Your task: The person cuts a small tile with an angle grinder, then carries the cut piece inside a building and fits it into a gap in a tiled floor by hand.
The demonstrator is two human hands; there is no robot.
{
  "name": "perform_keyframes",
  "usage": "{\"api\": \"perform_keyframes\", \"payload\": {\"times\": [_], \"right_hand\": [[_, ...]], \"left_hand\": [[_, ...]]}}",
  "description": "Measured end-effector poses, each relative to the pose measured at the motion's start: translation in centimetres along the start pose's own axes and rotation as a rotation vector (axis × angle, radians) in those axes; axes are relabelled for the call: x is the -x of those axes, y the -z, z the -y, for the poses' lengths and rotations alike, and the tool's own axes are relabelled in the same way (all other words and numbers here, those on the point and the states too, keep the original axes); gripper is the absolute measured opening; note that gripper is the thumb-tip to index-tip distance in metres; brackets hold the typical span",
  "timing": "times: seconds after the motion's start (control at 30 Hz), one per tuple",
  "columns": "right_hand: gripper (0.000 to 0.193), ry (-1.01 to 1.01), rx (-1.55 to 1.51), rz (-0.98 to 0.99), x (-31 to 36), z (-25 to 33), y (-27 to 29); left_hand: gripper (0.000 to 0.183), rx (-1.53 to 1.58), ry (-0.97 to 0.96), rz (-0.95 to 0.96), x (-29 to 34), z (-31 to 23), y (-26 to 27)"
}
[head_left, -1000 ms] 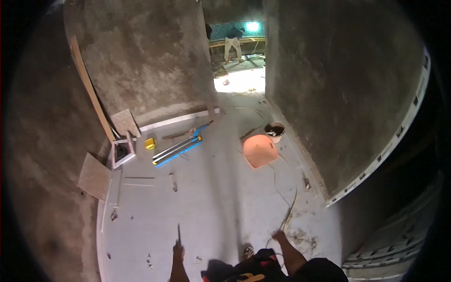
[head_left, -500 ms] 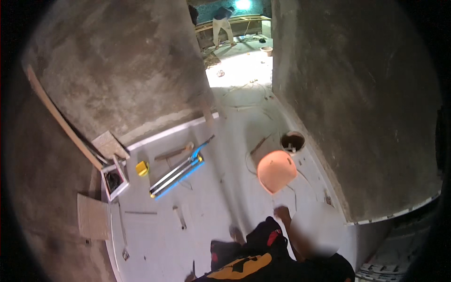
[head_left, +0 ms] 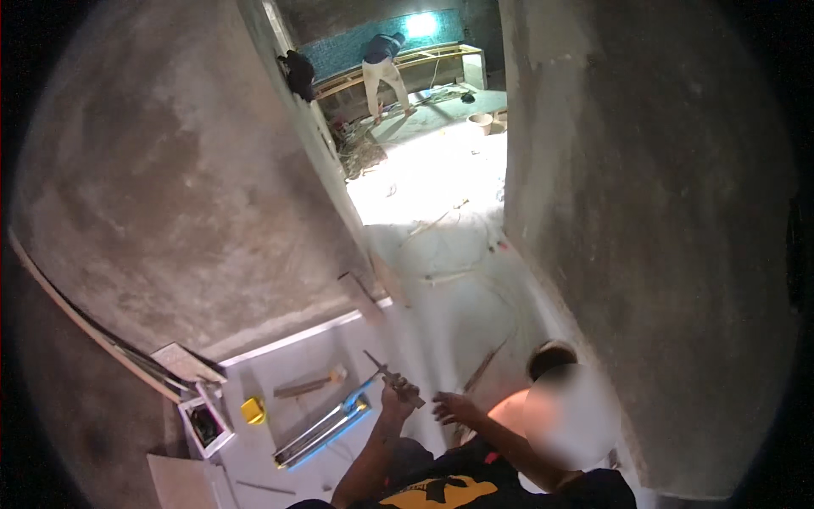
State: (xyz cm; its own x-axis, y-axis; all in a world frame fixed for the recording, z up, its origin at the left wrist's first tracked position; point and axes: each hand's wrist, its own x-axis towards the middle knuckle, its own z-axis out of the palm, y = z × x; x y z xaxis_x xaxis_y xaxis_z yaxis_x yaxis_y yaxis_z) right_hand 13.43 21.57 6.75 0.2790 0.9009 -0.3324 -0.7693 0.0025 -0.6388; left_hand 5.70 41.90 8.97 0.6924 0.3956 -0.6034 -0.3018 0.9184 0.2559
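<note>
My left hand (head_left: 398,395) is closed around a slender, dark, flat tool (head_left: 414,399) with a thin pointed end, raised in front of me; its exact kind is unclear. My right hand (head_left: 455,410) reaches forward beside it, fingers apart and holding nothing. Below and left of my left hand, a blue manual tile cutter (head_left: 326,434) with metal rails lies on the pale floor. Just beyond the cutter lies a long tool with a brownish handle (head_left: 307,387). An orange plastic seat (head_left: 509,411) stands right of my right hand, partly hidden by my forearm and a pale blurred patch.
A yellow container (head_left: 253,411) and a white-framed box (head_left: 206,427) stand at the left near leaning boards (head_left: 185,363). A dark bucket (head_left: 551,356) is by the right wall. Through the opening ahead, a person (head_left: 383,72) bends beside a wooden frame.
My left hand has come up from the lower edge with the slender tool. My right hand has moved left and forward, fingers spreading. The view has tilted upward toward the opening.
</note>
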Motion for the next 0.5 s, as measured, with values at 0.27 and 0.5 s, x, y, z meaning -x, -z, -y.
{"api": "perform_keyframes", "payload": {"times": [0.27,0.5], "right_hand": [[0.059,0.053,1.276,-0.061,-25.8,24.1,0.7],[0.05,0.242,1.236,-0.022,-40.2,40.0,11.8]], "left_hand": [[0.028,-0.263,-0.438,-0.007,-22.9,-5.2,-16.2],[0.033,-0.805,-0.25,0.025,-43.8,-9.7,-32.5]]}}
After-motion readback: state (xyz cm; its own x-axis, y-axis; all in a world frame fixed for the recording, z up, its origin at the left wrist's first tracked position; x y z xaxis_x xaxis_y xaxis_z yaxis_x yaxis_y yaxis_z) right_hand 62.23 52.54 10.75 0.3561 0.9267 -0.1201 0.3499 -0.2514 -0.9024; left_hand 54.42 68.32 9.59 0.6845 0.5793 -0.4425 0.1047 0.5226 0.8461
